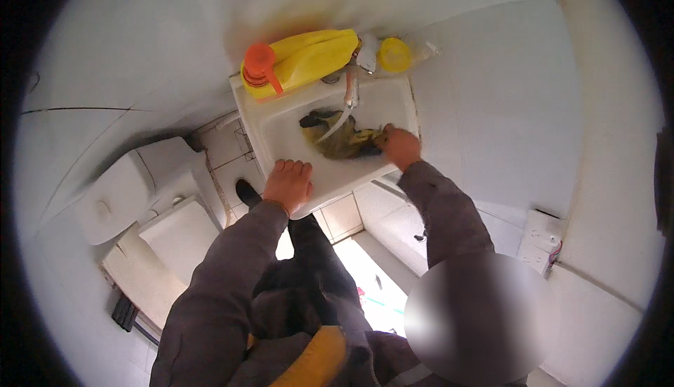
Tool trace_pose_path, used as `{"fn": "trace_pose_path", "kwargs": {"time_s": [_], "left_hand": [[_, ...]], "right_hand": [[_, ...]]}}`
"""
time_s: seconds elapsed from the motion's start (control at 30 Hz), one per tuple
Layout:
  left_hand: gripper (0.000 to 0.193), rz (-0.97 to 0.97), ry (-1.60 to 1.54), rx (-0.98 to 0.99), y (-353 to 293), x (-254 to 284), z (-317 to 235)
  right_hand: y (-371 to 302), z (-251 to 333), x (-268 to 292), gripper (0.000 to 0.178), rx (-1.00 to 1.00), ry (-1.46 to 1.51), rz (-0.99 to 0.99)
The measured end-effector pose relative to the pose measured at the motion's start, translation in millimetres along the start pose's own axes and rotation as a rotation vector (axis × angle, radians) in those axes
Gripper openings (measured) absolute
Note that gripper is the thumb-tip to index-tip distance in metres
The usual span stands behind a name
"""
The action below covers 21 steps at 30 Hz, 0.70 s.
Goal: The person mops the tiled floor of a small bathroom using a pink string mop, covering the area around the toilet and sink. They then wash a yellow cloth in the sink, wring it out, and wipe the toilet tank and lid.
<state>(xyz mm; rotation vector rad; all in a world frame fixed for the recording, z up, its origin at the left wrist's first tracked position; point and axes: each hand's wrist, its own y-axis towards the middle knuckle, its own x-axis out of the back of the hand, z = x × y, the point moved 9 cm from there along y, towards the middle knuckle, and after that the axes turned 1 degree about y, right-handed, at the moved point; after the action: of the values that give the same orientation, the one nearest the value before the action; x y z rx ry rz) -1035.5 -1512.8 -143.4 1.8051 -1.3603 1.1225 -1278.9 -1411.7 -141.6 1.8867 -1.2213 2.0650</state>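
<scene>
Indoors, at three o'clock in the sink (281, 134), your right hand (401, 147) clamps a yellow-and-dark cloth (341, 141) lying mid-basin under the running tap (352, 88); at seven o'clock, your left hand (287, 185) overlaps the rim (330, 194), its grip unclear.

The scene is viewed from the person's head, through a wide fisheye lens aimed steeply downward. The sink (279, 130) is framed near the centre, at close range and from above. The sleeved forearms (226, 264) are taken in from the lower edge, and the tiled floor (342, 215) is shown beyond. Straight edges are bent toward the dark, rounded rim.
</scene>
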Motion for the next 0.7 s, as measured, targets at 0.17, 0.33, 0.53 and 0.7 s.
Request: {"fn": "trace_pose_path", "kwargs": {"time_s": [0.17, 0.33, 0.53, 0.7], "left_hand": [[0.029, 0.023, -0.047, -0.001, -0.9, -1.9, -0.4], [0.023, 0.107, 0.042, -0.014, 0.0, -9.3, -0.9], [0.020, 0.039, -0.006, 0.000, -1.3, -2.2, 0.5], [0.020, -0.011, -0.009, -0.016, -1.4, -2.3, -2.7]], "right_hand": [[24.7, -35.3, 79.3, 0.026, 0.029, -0.126, -0.471], [58.2, -31.3, 73.9, 0.028, 0.075, -0.414, -0.474], [12.9, -64.7, 25.3, 0.044, -0.067, -0.206, -0.254], [-70.9, -87.8, -45.9, 0.052, -0.260, -0.079, 0.070]]}}
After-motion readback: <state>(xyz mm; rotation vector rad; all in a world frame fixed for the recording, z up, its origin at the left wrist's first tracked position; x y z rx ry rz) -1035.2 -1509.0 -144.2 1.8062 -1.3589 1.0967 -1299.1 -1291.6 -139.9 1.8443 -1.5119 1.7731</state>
